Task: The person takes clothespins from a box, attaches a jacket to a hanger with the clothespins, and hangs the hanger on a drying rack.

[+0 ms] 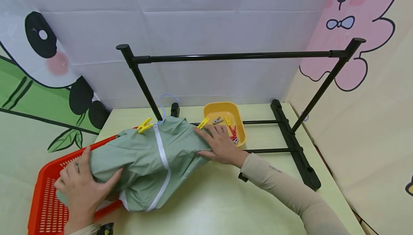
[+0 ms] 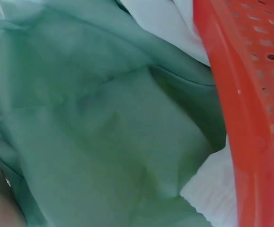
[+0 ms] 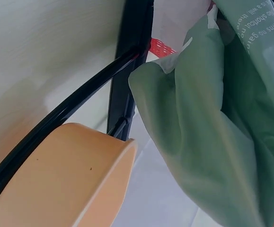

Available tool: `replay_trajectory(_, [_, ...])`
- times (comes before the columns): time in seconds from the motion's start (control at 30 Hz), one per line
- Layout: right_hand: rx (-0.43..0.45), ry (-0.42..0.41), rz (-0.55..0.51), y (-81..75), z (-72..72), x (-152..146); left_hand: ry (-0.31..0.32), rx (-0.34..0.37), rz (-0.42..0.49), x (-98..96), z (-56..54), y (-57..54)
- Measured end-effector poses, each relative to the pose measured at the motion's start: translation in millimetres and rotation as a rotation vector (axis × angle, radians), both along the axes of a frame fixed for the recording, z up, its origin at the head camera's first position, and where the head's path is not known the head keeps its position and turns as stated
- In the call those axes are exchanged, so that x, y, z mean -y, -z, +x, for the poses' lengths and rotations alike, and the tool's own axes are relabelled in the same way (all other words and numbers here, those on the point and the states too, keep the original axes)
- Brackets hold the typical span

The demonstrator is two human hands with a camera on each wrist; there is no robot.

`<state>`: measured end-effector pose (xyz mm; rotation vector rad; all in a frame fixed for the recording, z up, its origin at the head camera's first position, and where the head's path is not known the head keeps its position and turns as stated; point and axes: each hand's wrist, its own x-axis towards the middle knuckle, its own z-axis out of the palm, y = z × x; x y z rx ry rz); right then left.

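Observation:
A pale green jacket with a white zipper hangs on a thin blue hanger, partly over the red basket's rim. One yellow clothespin sits at its left shoulder; another yellow clothespin is at the right shoulder. My left hand rests on the left sleeve with fingers and thumb spread apart. Close to the right clothespin, my right hand holds the right shoulder and sleeve between thumb and fingers. Green fabric fills most of the left wrist view. White lettering marks the jacket in the right wrist view.
The red basket stands at the left, with white cloth beside its wall. A black rack spans the table. Inside its base lies a yellow tray with several clothespins. Printed cloth walls surround the table.

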<state>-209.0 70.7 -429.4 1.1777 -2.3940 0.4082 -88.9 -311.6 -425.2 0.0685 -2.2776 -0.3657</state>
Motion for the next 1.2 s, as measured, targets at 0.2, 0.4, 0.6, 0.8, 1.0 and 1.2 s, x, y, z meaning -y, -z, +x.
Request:
replay_trajectory(0.2, [-0.045,0.001,-0.029,-0.6,-1.3,-2,0.02,-0.02,0.004,2.2,-0.9,0.3])
replay_trajectory(0.4, [-0.034,0.006,-0.049,-2.7,-2.2,-4,0.02,0.0,0.04,3.7,-0.2,2.6])
replay_trajectory(0.6, [-0.024,0.022,-0.065,-2.4,-2.7,-7,0.014,0.08,0.098,7.0,2.2,5.6])
replay_trajectory(0.8, [-0.049,0.038,-0.074,-2.2,-3.7,-10,-0.006,0.183,0.14,9.1,2.8,8.7])
replay_trajectory(1.0, [-0.056,0.058,-0.083,-3.5,-2.9,-12,-0.004,0.288,0.157,9.3,1.4,9.2])
replay_trajectory(1.2, [-0.053,0.067,-0.112,-4.7,-3.9,-13,-0.006,0.365,0.158,9.2,1.3,9.8])
